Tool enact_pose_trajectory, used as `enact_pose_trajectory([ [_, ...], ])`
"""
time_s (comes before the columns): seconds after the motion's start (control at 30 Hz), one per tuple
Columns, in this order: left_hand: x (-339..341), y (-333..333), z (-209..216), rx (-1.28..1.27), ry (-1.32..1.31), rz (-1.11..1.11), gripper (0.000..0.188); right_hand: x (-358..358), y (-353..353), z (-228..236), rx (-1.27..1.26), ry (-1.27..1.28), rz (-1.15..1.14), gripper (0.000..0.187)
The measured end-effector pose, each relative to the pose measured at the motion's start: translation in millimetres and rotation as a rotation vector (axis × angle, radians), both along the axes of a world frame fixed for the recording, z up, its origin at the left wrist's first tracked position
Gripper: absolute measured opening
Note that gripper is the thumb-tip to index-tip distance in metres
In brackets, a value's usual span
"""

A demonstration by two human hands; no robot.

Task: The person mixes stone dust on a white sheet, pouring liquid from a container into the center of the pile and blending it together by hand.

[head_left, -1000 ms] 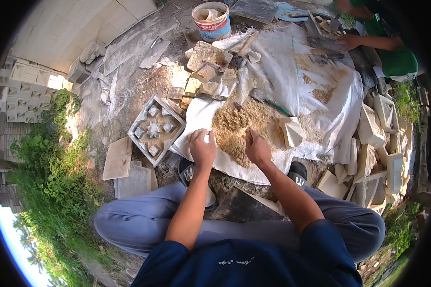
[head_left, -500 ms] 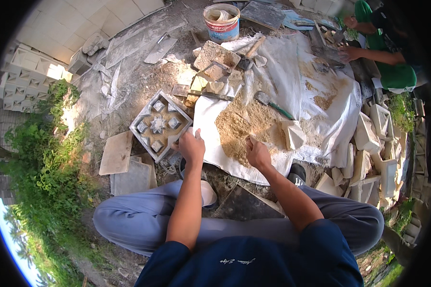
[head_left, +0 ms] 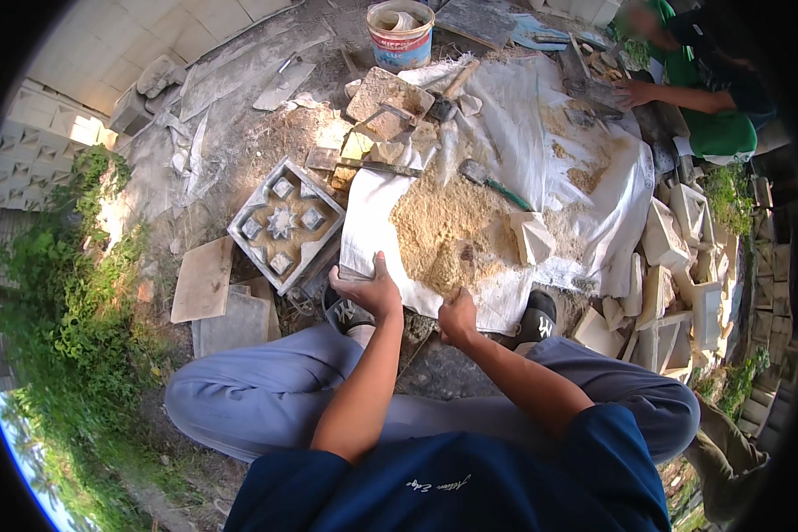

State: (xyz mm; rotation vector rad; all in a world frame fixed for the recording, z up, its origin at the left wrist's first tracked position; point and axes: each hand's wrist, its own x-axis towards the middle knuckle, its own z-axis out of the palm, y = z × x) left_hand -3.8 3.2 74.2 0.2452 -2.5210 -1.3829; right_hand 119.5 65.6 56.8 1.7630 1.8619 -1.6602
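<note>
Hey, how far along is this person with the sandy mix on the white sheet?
Done: a sandy heap lies piled on the white sheet, with a trowel lying at its far side. In hand: the left hand grips the sheet's near edge, and the right hand rests at the heap's near edge. Left: the square patterned mould beside the sheet shows no sandy mix inside.

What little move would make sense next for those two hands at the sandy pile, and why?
Probably lifting the sheet's near edge a little, to tip the sand inward. The left hand grips the near edge of the white sheet, and the right hand rests at the rim of the sand pile, which has spread close to that edge.
</note>
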Motion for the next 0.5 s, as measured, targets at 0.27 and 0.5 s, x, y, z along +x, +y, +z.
enact_pose_trajectory([
  [0.27,36.2,-3.7,-37.4,0.283,-0.796,0.092,0.076,-22.7,53.6,-7.4,0.194,0.222,0.309,0.024],
  [0.5,6.1,23.2,-38.6,0.594,-0.819,-0.045,0.021,-5.0,151.1,41.7,0.382,0.229,0.606,0.025],
])
